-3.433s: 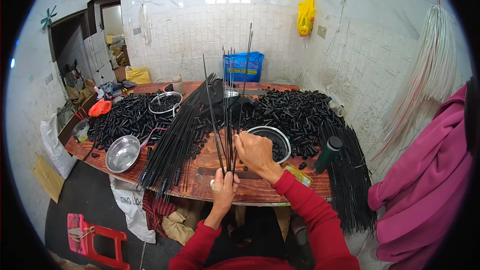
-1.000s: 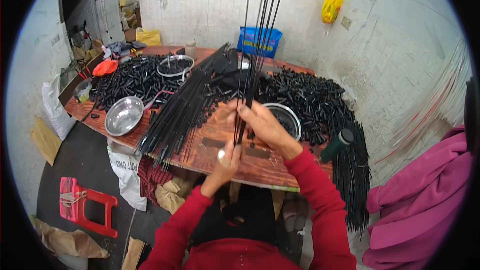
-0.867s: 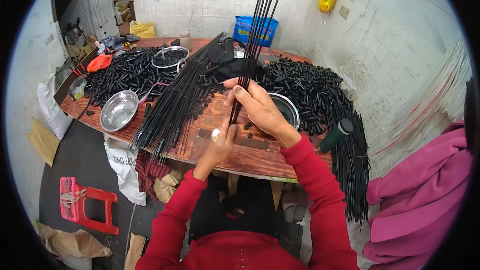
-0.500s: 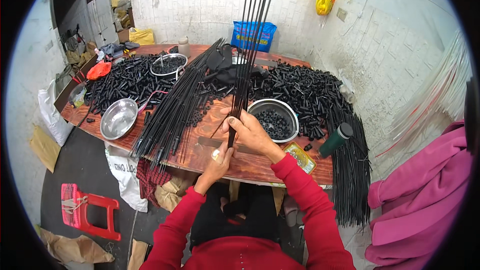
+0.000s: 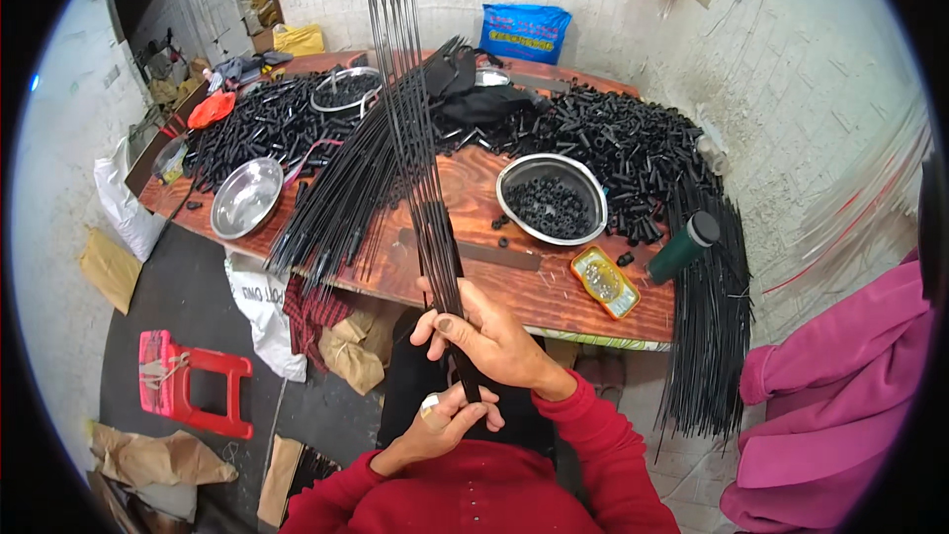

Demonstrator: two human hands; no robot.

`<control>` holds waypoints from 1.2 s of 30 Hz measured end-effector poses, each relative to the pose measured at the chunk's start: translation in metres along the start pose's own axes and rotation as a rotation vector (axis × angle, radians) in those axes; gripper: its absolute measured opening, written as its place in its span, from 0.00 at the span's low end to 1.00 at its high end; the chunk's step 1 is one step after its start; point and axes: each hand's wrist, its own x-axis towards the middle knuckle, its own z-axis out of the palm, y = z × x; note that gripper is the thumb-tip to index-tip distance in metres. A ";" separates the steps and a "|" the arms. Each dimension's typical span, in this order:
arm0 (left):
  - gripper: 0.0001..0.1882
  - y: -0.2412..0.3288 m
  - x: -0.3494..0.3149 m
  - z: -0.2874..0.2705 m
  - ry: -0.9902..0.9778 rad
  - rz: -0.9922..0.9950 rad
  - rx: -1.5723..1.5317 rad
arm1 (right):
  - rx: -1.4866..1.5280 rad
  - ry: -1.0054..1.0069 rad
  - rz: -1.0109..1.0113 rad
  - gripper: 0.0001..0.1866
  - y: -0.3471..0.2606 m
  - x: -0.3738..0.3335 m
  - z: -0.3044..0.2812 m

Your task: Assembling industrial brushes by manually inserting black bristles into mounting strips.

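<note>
A bundle of long thin black rods [image 5: 423,178] slants up and away from my body, its upper ends fanned apart. Around its lower part my right hand [image 5: 494,344] is closed, thumb across the rods. Just below, my left hand [image 5: 442,427], with a pale wrap on one finger, closes about the bottom ends. Both hands are in front of the table's near edge, over my lap. A larger heap of similar black rods [image 5: 341,193] lies on the table beyond them to the left. Right of the held bundle stands a metal bowl [image 5: 549,166] containing small black ring-like pieces.
On the wooden table [image 5: 470,193] are heaps of black tubular parts [image 5: 623,143], an empty metal bowl [image 5: 246,196], a yellow-rimmed tray [image 5: 578,265] and a green flask [image 5: 680,252]. Black rods [image 5: 704,336] hang over the right edge. A red stool [image 5: 213,410] lies on the floor at left.
Both hands have drawn the rod bundle down toward my body, off the table's near edge. The bundle's top now leans left instead of right. The view has shifted slightly.
</note>
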 end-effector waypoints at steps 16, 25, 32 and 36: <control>0.12 -0.026 -0.044 0.034 0.055 -0.203 -0.171 | 0.295 0.057 0.090 0.29 0.078 -0.030 0.030; 0.12 -0.033 -0.044 0.015 0.033 -0.145 -0.072 | 0.398 0.133 0.281 0.26 0.093 -0.057 0.020; 0.11 -0.036 -0.039 0.007 -0.034 -0.098 -0.062 | 0.335 0.246 0.165 0.26 0.073 -0.059 0.042; 0.10 -0.044 -0.032 0.007 -0.112 0.037 -0.036 | 0.270 0.393 0.101 0.24 0.068 -0.065 0.052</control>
